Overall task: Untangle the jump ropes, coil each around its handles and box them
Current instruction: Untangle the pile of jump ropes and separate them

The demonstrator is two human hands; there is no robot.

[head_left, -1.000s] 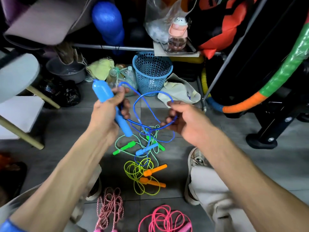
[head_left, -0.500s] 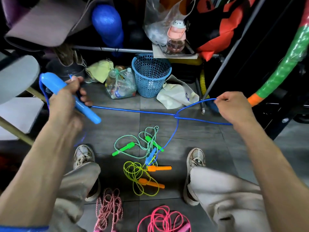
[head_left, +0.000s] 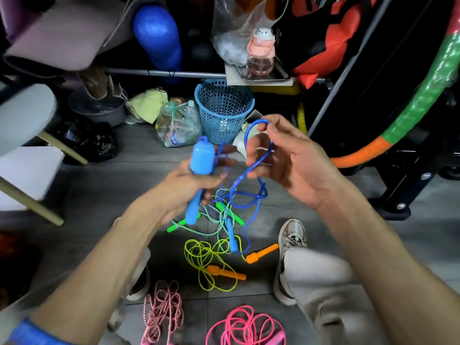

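My left hand [head_left: 189, 185] grips a light-blue jump-rope handle [head_left: 200, 158], held upright above the floor. My right hand [head_left: 286, 160] pinches a loop of the blue cord [head_left: 251, 135] close beside it. The cord hangs down in a knot [head_left: 249, 195] to the second blue handle [head_left: 231, 236] on the floor. Under it lie a green rope with green handles [head_left: 206, 227] and a yellow rope with orange handles [head_left: 211, 260]. A pink-and-white braided rope [head_left: 163, 310] and a pink rope [head_left: 245, 324] lie at the bottom.
A blue mesh basket [head_left: 224, 108] stands behind the hands beside a bag of bottles [head_left: 178, 125]. A striped hoop [head_left: 410, 108] leans at the right. My shoes [head_left: 292, 232] and knees flank the ropes. A white stool [head_left: 22, 145] stands at the left.
The hands, spread wide apart half a second ago with the blue cord stretched between them, have come together at the centre. The cord now hangs slack in loops.
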